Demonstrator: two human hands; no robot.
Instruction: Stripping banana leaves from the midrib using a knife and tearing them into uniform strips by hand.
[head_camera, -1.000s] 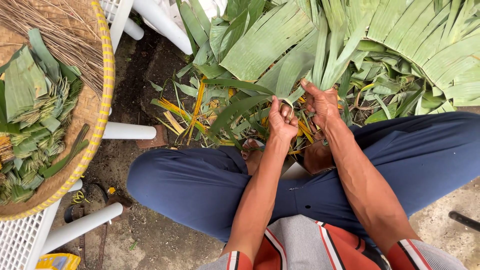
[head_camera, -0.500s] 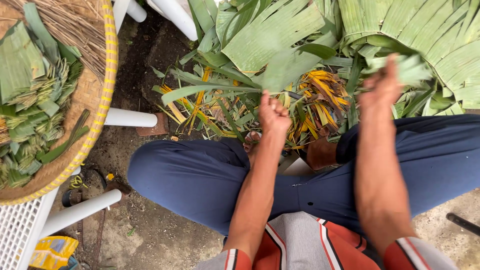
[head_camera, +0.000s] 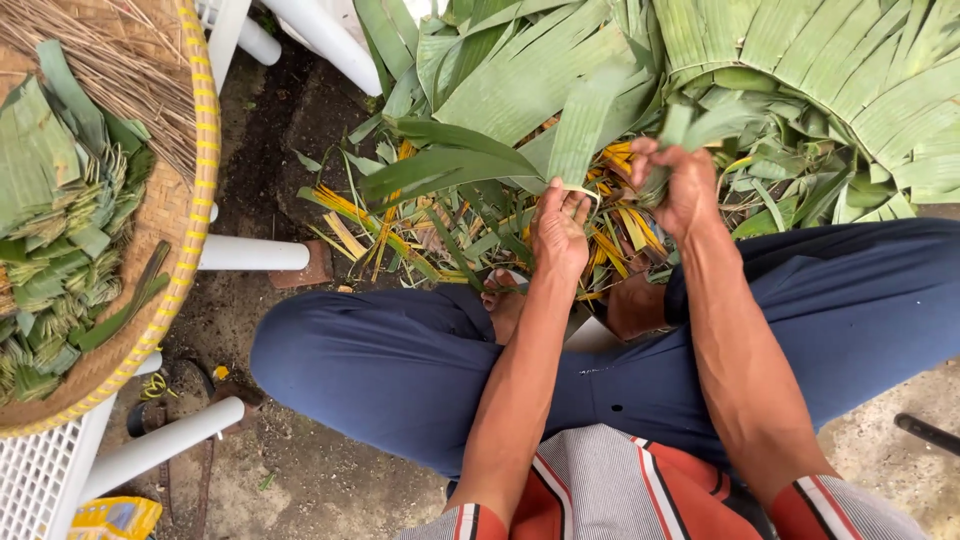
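Person sits cross-legged, pile of banana leaves (head_camera: 720, 80) on the ground ahead of the knees. Left hand (head_camera: 558, 228) and right hand (head_camera: 680, 185) side by side at the pile's near edge, each on a leaf strip (head_camera: 585, 125). Loose trimmings (head_camera: 380, 225) lie left of the hands. Far left: woven tray (head_camera: 185, 215) on a white stand (head_camera: 250, 255), folded leaf pieces (head_camera: 60, 230) and thin sticks (head_camera: 90, 60) in it.

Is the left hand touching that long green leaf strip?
Touching. The head view shows the left hand pinching the lower end of the long green leaf strip between thumb and fingers, with no gap.
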